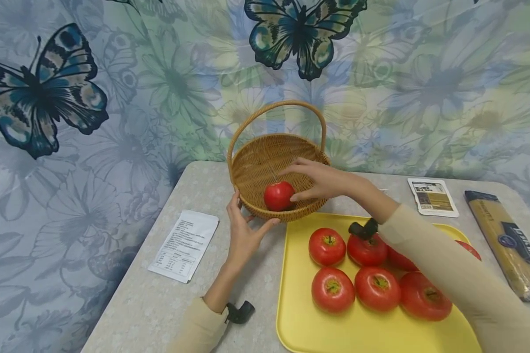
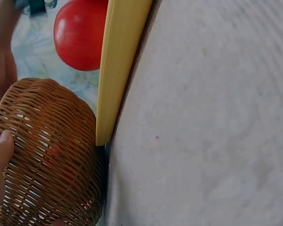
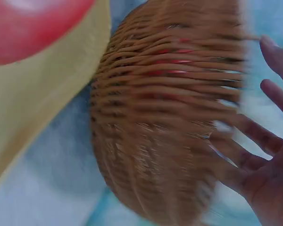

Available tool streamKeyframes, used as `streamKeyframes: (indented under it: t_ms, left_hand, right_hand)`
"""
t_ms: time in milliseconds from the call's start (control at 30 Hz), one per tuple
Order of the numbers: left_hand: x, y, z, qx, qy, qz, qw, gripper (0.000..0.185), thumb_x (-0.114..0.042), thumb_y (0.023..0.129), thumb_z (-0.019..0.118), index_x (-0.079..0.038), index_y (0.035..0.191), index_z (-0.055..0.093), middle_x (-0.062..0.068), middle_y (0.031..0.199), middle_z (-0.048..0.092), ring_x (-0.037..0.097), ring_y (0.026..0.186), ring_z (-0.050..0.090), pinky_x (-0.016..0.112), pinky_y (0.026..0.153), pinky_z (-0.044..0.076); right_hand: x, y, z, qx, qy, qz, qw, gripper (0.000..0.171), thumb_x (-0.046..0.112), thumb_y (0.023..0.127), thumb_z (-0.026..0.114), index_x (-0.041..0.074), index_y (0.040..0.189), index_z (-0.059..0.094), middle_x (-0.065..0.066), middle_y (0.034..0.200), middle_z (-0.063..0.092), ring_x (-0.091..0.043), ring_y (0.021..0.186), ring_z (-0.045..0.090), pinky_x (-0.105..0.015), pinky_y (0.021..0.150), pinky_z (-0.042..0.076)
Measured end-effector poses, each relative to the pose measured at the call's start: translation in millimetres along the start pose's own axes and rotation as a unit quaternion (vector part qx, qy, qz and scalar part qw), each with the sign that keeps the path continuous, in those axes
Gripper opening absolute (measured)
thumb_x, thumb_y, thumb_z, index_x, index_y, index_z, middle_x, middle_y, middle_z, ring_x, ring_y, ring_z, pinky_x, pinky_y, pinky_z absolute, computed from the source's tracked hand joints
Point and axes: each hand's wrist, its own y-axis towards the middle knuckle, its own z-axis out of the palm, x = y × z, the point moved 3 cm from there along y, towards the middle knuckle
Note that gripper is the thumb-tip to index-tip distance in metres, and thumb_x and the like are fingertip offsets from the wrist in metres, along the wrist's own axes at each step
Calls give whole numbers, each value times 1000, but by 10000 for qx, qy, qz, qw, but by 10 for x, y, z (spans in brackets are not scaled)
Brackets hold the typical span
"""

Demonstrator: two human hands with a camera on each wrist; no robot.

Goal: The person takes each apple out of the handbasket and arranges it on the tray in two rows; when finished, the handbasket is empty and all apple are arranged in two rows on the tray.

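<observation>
A wicker basket with an arched handle stands at the back of the table, its opening toward me in the head view. One red apple lies inside it, partly visible through the weave in both wrist views. My left hand holds the basket's front left side, with the thumb against the outer weave. Over the basket's right rim reaches my right hand, fingers spread and apart, thumb close beside the apple. In the right wrist view those fingers look loosely extended; nothing is visibly gripped.
A yellow tray with several red apples lies right of the basket, partly under my right arm. A white printed packet is at left. Another packet and a long brown package lie at right. A butterfly-patterned cloth hangs behind.
</observation>
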Motion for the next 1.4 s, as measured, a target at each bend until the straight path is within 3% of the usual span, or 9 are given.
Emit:
streamKeyframes:
  t_ms: [100,267,467,567,733,967,1133,1267,1400]
  left_hand:
    - [77,12,41,8,-12,16,10000,112,-20,77,85,-11,155,5,19,154,15,41,145,21,55,100,47]
    - [253,38,114,38,18,104,9999,115,-32,75,86,-18,156,5,16,155,16,32,145,23,48,98,50]
    - [247,40,119,25,60,283,9996,114,-39,76,84,-14,156,7,18,155,17,32,145,23,45,96,52]
    - [249,43,113,-2,76,341,9994,114,-40,76,84,-16,156,7,19,154,17,35,145,24,47,95,52]
    - [269,40,110,-21,180,359,9992,114,-41,75,84,-25,156,4,19,154,18,37,144,26,48,95,52]
    - [267,32,86,14,149,356,9993,114,-41,76,83,-26,156,3,19,154,18,37,144,25,50,95,51]
    - [268,40,36,9,123,329,9994,113,-41,77,82,-28,156,2,19,154,17,36,144,25,51,96,51]
    - [262,37,27,7,132,273,9995,113,-40,77,82,-29,155,2,18,155,15,33,145,23,48,98,51]
    - [256,43,31,22,128,246,9996,114,-38,77,83,-25,156,2,18,155,15,32,145,23,47,98,50]
  right_hand:
    - [-151,279,154,335,212,318,9987,65,42,88,72,24,146,46,-11,144,45,-32,134,42,-54,110,39]
    - [-325,464,347,750,405,793,9932,74,42,89,71,22,151,37,-12,155,36,-36,142,33,-54,112,36]
    - [-358,516,397,1073,688,842,9883,74,31,91,71,16,153,34,-12,155,37,-34,136,45,-48,108,43]
    - [-358,515,374,948,692,693,9907,76,26,88,74,14,152,35,-14,152,41,-32,130,51,-45,104,47]
    - [-315,382,194,111,770,409,9961,85,22,81,80,20,152,35,-18,141,44,-31,121,54,-46,98,51]
    - [-128,-266,-198,-1116,972,346,9884,69,17,76,84,20,137,51,-11,129,42,-31,116,51,-52,91,54]
    - [-51,-977,-280,-1772,1098,366,9774,74,5,72,86,12,136,47,-5,131,50,-14,113,51,-30,76,60]
    - [-12,-1649,-257,-2255,492,734,9702,87,1,67,88,11,142,45,3,130,50,3,107,49,-14,73,54]
    - [-32,-2294,-147,-2493,-5,1274,9600,94,1,60,91,14,143,49,13,126,43,7,104,45,-12,69,51]
